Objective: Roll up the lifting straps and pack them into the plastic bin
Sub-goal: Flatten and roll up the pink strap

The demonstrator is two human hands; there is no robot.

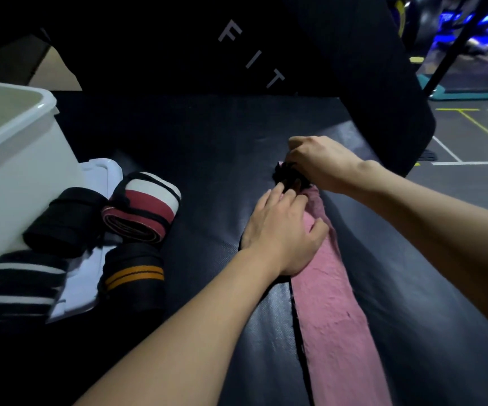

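**A:** While the head view is all we have, status on the pink strap (329, 288)?

**B:** Lies flat on the black mat (207, 148), right of the plastic bin (17, 159). Roll just started at its far end. Right hand (319, 165), grip pinched on the dark end bundle (288, 175). Left hand (281, 232) presses the strap flat, fingers straight.

**A:** Done so far?

**B:** Four rolled straps (137, 209) sit beside the bin, on its white lid (102, 177). Bin interior mostly unseen. Packing looks pending.
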